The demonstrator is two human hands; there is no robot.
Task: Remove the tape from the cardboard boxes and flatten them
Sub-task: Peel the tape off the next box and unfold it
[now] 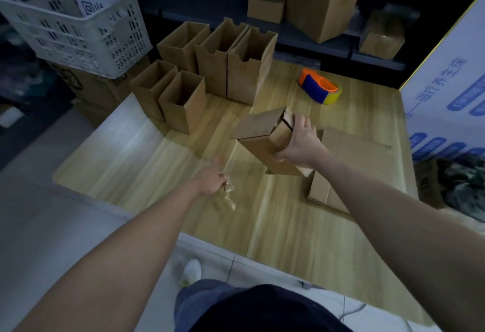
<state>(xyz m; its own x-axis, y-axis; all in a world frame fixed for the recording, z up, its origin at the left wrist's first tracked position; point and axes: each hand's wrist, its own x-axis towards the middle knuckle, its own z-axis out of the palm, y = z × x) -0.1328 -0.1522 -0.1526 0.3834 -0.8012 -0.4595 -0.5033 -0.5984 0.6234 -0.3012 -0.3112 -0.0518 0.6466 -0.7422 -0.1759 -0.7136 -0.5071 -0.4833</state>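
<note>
Right hand [299, 142] grips tilted box [262, 140]; left hand [212, 180] pinches crumpled tape [227, 195]; risk: tape clings to fingers, one-handed box slips.

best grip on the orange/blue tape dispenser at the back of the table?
Take the tape dispenser by its blue body, from above and the near side. It lies flat on the wooden table with open space around it; the roll end faces right.

The right hand [299, 142] holds a small cardboard box [265, 139] tilted above the wooden tabletop [147, 163], flaps open. The left hand [211, 180] pinches a crumpled strip of clear tape [227, 195]. Five open boxes [210, 69] stand behind; a tape dispenser [319, 87] lies near them.
</note>
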